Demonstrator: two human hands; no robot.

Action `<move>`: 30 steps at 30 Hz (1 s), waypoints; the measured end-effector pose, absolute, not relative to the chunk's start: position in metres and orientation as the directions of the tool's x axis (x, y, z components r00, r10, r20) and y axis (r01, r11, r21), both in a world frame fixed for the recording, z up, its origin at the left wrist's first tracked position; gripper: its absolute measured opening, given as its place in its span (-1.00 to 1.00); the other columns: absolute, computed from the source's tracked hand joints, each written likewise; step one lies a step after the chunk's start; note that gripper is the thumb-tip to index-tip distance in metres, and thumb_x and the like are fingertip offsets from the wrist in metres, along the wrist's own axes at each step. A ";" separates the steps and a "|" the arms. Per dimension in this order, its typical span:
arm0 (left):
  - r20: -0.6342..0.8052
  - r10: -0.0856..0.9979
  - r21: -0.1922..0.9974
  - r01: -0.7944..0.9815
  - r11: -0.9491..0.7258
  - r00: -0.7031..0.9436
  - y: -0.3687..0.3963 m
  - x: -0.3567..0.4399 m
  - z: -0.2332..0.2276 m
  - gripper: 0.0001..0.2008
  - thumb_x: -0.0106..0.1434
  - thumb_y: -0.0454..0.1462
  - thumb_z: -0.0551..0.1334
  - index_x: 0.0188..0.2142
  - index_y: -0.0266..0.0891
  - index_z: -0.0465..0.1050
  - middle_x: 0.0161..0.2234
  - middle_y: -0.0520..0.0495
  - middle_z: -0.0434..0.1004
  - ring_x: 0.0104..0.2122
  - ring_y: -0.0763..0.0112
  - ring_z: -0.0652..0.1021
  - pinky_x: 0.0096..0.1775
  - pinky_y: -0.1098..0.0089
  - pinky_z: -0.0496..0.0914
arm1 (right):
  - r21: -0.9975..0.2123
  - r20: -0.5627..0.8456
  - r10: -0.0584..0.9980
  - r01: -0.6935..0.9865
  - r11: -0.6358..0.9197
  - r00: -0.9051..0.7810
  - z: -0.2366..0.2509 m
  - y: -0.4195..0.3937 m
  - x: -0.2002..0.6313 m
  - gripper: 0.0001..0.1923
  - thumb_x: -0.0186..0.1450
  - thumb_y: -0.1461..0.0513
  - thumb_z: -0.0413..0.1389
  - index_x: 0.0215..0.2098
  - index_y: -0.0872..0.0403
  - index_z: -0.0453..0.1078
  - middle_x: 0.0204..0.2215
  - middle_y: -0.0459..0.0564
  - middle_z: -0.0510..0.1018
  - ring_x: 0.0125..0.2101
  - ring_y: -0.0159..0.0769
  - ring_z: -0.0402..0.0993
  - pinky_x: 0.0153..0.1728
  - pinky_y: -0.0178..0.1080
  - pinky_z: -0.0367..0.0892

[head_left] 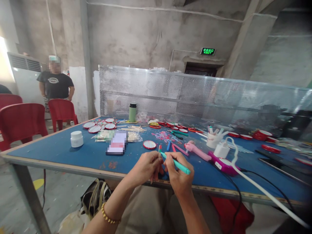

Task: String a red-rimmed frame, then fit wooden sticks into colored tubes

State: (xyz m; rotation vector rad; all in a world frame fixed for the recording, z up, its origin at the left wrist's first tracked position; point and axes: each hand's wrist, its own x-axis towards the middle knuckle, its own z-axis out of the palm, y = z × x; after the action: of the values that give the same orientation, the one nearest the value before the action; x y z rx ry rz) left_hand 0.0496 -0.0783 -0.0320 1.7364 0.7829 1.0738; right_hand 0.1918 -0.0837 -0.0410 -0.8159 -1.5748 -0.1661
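Note:
Near the table's front edge, my left hand (149, 165) is closed on a thin wooden stick (160, 149) with red and green colouring on its upper end. My right hand (182, 177) grips a teal marker pen (180, 166) like a writing tool. Its tip points at the stick, though I cannot tell whether they touch. Just beyond my hands lie a blue marker (169, 146), a pink-red pen (174, 148) and a small round red-rimmed disc (149, 145). Fingers hide the stick's lower part.
A phone (117, 143) and white jar (76, 139) are to the left. A green bottle (132, 112) stands behind scissors (155, 126). Right are a pink tool (196, 151), purple power strip (223, 164), white cable (263, 191) and pen cup (212, 140). A person (55, 81) stands beyond red chairs (23, 122).

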 end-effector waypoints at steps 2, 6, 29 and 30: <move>0.318 0.851 0.928 0.045 -0.369 0.418 -0.078 0.050 -0.032 -0.60 0.33 0.03 0.08 -0.45 -0.23 0.30 -0.65 0.09 0.35 -0.74 0.54 0.34 -0.71 0.54 0.18 | -0.347 0.916 0.400 0.582 0.735 0.042 -0.041 -0.084 0.192 -0.80 0.38 0.23 0.05 -0.37 0.08 0.45 -0.62 -0.13 0.51 -0.64 -0.40 0.43 -0.54 -0.36 0.34; 0.320 0.849 0.929 0.034 -0.368 0.420 -0.078 0.049 -0.032 -0.59 0.32 0.04 0.09 -0.44 -0.23 0.31 -0.64 0.09 0.36 -0.73 0.54 0.35 -0.70 0.54 0.19 | -0.367 0.914 0.399 0.567 0.738 0.072 -0.044 -0.083 0.193 -0.81 0.38 0.22 0.05 -0.35 0.08 0.45 -0.60 -0.13 0.52 -0.62 -0.40 0.45 -0.54 -0.36 0.35; 0.326 0.845 0.927 0.032 -0.373 0.424 -0.079 0.049 -0.031 -0.60 0.34 0.02 0.08 -0.45 -0.23 0.29 -0.66 0.10 0.35 -0.74 0.55 0.34 -0.71 0.55 0.18 | -0.331 0.922 0.384 0.602 0.726 0.044 -0.042 -0.082 0.193 -0.80 0.38 0.23 0.05 -0.37 0.08 0.44 -0.60 -0.12 0.53 -0.62 -0.39 0.46 -0.51 -0.35 0.34; 0.326 0.844 0.927 0.032 -0.374 0.425 -0.079 0.049 -0.032 -0.61 0.34 0.01 0.08 -0.45 -0.23 0.29 -0.66 0.10 0.35 -0.74 0.55 0.34 -0.71 0.55 0.19 | -0.332 0.921 0.386 0.604 0.724 0.044 -0.042 -0.082 0.193 -0.81 0.38 0.23 0.05 -0.36 0.08 0.45 -0.60 -0.12 0.53 -0.62 -0.39 0.46 -0.51 -0.35 0.34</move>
State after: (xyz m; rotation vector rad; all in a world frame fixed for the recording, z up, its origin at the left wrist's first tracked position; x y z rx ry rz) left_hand 0.0491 -0.0793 -0.0316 1.7305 0.7632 1.0725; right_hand 0.1926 -0.0823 -0.0420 -0.8281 -1.5735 -0.2001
